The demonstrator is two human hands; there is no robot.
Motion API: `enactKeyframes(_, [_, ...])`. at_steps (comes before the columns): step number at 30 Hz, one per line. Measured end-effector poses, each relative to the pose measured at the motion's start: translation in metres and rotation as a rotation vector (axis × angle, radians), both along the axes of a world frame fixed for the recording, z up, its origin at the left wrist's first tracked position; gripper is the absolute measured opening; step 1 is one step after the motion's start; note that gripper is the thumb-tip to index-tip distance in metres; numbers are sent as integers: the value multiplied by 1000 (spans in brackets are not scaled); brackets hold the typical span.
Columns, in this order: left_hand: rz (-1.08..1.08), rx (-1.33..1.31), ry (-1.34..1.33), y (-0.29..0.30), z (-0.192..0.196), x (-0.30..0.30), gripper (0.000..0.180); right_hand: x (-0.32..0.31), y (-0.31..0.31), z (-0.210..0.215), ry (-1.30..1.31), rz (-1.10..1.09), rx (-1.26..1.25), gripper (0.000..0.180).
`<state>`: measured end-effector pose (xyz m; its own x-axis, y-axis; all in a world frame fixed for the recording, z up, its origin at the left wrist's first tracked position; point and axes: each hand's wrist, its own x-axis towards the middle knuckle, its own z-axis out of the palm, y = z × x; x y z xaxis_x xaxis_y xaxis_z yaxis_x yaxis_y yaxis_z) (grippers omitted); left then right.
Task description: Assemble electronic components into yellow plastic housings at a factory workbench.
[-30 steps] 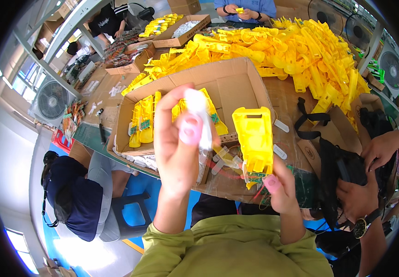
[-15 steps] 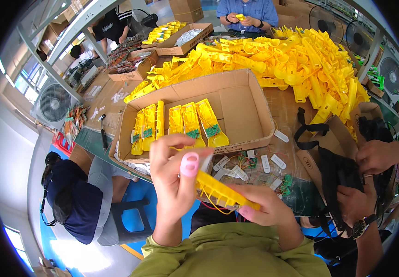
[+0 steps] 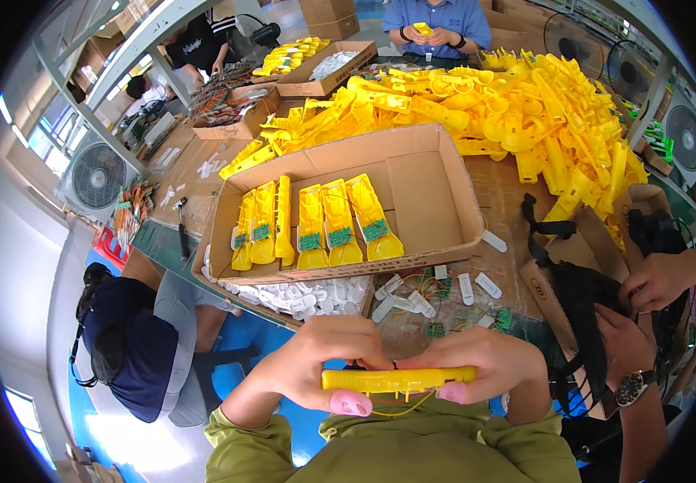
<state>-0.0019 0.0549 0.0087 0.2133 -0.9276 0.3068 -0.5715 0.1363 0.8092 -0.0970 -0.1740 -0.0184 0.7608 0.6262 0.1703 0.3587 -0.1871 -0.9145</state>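
Observation:
A yellow plastic housing (image 3: 400, 379) is held level in front of my green shirt, edge-on to me. My left hand (image 3: 307, 362) grips its left end, with a pink cover on the thumb. Closed on the right end is my right hand (image 3: 489, 362), its thumb also in pink. Below the housing hangs a thin yellow wire, with a bit of red wire. Past my hands, a shallow cardboard box (image 3: 424, 189) contains several yellow housings (image 3: 337, 225), most showing green circuit boards and wires. The inside of the held housing is mostly hidden.
Small white plastic parts (image 3: 307, 296) fill a tray under the box's near side. Loose white pieces and green boards (image 3: 504, 320) lie to its right. Behind rises a large heap of yellow housings (image 3: 509, 105). At right, a co-worker's hands (image 3: 625, 342) handle black straps; another person sits across.
My left hand has come down from its raised position and closed on the housing's left end. The housing has turned from slanted to level.

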Motion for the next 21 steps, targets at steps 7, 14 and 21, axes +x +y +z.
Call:
enactKeyframes(7, [192,250,171,-9,9,23,38,11,2,-12,38,-111,119,38])
enactKeyframes(14, [439,331,241,-75,34,133,56,25,0,-6,-180,-959,476,27])
enactKeyframes(21, [613,486,237,-122,-1,201,61,73,-81,-54,-305,-1356,-10,24])
